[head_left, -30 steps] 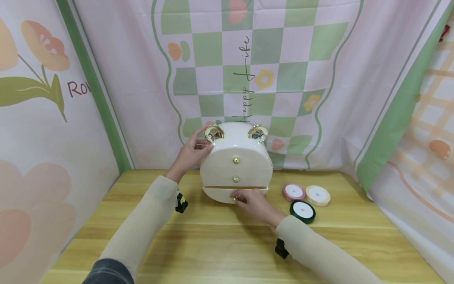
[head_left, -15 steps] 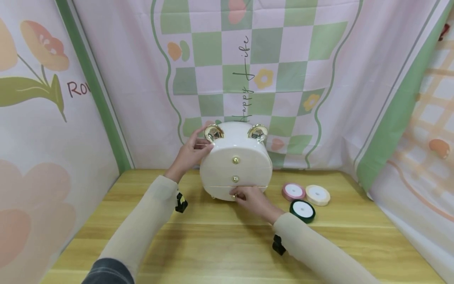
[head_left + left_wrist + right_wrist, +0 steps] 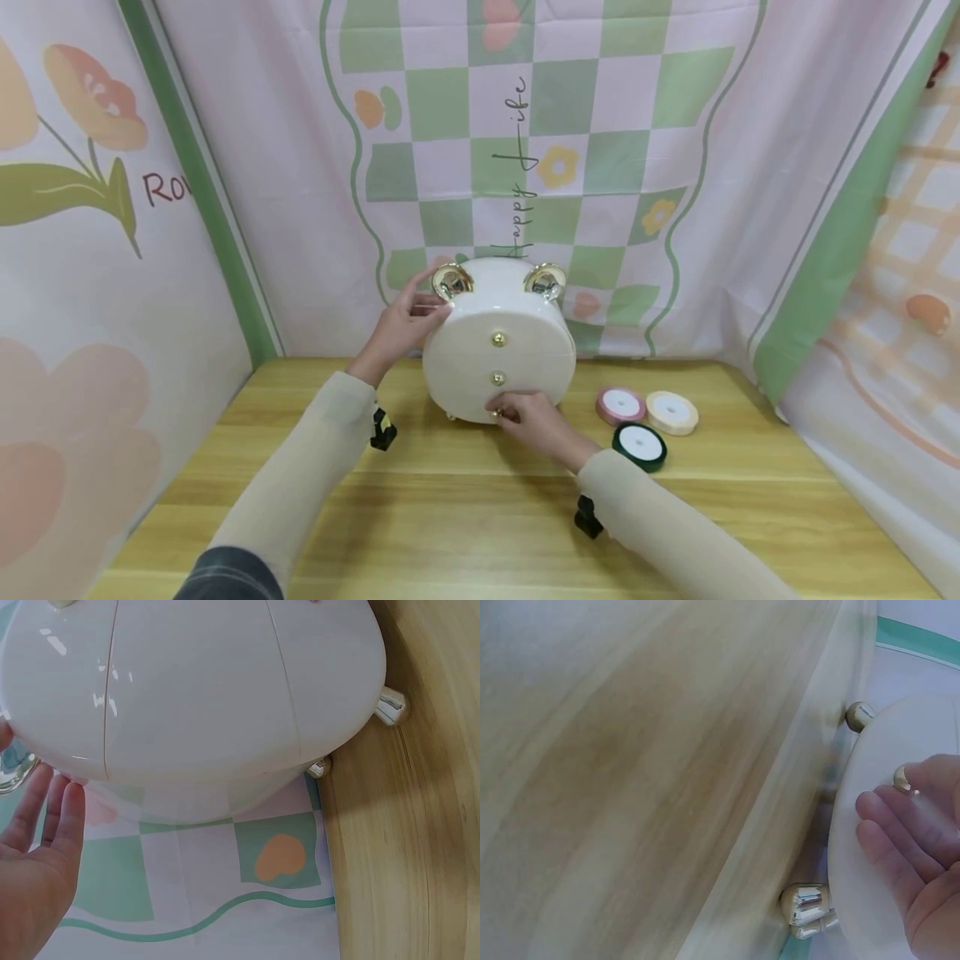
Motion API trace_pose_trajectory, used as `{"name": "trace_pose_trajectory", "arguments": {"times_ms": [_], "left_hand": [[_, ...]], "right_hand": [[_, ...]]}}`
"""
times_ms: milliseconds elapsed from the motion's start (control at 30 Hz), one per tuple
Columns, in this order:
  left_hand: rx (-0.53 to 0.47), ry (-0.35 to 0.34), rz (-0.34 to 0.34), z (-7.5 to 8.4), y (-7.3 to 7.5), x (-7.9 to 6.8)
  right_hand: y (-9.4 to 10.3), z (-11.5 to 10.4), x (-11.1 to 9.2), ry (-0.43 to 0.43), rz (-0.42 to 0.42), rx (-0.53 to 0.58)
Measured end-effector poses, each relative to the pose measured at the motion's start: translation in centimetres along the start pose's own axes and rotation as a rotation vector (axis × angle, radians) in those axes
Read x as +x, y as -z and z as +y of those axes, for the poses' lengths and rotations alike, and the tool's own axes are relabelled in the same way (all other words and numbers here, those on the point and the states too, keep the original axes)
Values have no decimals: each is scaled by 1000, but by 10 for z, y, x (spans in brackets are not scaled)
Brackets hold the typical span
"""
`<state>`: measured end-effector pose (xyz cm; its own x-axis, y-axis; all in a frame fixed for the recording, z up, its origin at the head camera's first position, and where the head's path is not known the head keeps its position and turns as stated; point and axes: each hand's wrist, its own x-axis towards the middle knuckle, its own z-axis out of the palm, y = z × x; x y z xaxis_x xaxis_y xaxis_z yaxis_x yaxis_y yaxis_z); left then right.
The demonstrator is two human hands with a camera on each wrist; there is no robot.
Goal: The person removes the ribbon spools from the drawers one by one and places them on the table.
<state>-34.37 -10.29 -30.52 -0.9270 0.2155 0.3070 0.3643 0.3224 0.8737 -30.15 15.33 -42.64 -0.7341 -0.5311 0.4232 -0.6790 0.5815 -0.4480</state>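
Observation:
A white rounded storage box (image 3: 465,358) with gold ear shapes and gold feet stands on the table, its drawers all flush with the front. My left hand (image 3: 405,327) rests at the box's upper left, by the gold ear (image 3: 453,283). In the left wrist view, the fairly straight fingers (image 3: 71,817) touch the box's edge. Low on the front, my right hand (image 3: 536,421) pinches the gold knob (image 3: 901,778) of the bottom drawer. Two more gold knobs, the top knob (image 3: 498,339) and the middle knob (image 3: 498,378), sit above it.
Right of the box lie a pink ribbon roll (image 3: 622,405), a cream ribbon roll (image 3: 672,413) and a dark green ribbon roll (image 3: 640,446), the green one close to the right forearm. A printed curtain (image 3: 622,167) hangs behind the wooden table (image 3: 450,517).
The bottom drawer, slightly out a second ago, has slid back in with my right hand on its knob. My left hand has stayed at the ear.

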Motion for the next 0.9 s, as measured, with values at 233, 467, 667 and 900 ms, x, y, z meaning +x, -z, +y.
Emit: {"name": "trace_pose_trajectory", "arguments": {"times_ms": [233, 467, 667, 900], "left_hand": [[10, -14, -3, -1, 0, -2], [9, -51, 0, -8, 0, -6], [32, -84, 10, -17, 3, -11], [52, -70, 24, -30, 5, -22]], "right_hand": [[2, -1, -5, -11, -66, 45], [9, 1, -16, -19, -49, 78], [24, 6, -29, -12, -39, 91], [49, 8, -47, -98, -62, 14]]}}
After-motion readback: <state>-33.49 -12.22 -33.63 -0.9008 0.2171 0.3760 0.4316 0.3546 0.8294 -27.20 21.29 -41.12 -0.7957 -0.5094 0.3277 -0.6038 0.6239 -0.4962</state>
